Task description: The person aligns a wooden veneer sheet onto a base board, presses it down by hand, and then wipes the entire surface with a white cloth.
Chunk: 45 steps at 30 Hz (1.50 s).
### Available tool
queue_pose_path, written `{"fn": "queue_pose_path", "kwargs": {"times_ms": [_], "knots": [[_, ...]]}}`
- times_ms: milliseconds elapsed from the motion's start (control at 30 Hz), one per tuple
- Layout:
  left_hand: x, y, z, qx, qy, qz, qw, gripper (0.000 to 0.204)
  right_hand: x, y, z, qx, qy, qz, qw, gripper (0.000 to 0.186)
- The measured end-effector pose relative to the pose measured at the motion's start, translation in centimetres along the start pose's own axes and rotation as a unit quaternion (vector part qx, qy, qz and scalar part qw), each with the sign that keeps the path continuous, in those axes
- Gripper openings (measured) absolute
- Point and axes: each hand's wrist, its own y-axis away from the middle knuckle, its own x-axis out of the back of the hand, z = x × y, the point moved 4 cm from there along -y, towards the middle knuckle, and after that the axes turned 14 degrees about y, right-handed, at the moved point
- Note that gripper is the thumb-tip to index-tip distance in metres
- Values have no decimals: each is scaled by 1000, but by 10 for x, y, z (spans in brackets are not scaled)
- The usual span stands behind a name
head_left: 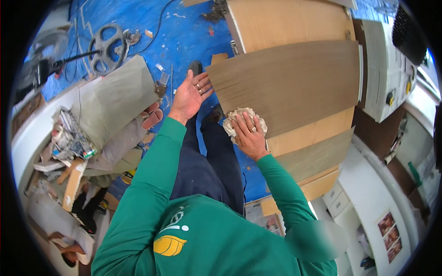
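Note:
A brown wood-grain panel (pixel 290 83) lies across lighter boards in front of me, to the right. My right hand (pixel 251 133) presses a crumpled cream cloth (pixel 230 124) at the panel's near left corner, fingers spread over the wad. My left hand (pixel 189 96) is palm up with its fingers stretched out, a ring on one of them. Its fingertips are at the panel's left edge; whether they touch it I cannot tell. Darker streaks run across the panel's left part. The underside of the cloth is hidden.
Light wooden boards (pixel 285 23) extend beyond and below the panel. Blue sheeting (pixel 184 32) covers the floor, with scraps and a cable on it. At left are a grey wheel-shaped base (pixel 107 49), a grey-green sheet (pixel 117 94) and pink slippers (pixel 152 118). A white cabinet (pixel 386 69) stands right.

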Motion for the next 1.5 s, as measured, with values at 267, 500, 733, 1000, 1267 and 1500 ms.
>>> {"fn": "queue_pose_path", "kwargs": {"times_ms": [267, 500, 733, 1000, 1267, 1500], "knots": [[6, -9, 1, 16, 20, -44, 999, 93, 11, -168, 18, 45, 5, 110, 993, 58], [17, -12, 7, -1, 42, -41, 998, 95, -3, -44, 2, 72, 37, -10, 997, 65], [23, -16, -3, 15, 49, -53, 997, 105, 5, -138, 5, 105, 47, 36, 993, 66], [16, -6, 13, 10, -15, -52, 998, 109, -4, -68, -7, 113, 46, -30, 992, 68], [11, -9, 7, -2, 52, -72, 996, 98, 12, -191, 2, 51, 13, 78, 996, 65], [14, -12, -12, -52, -76, -17, 996, 67, 5, -144, 37, -43, -18, 91, 995, 62]]}}
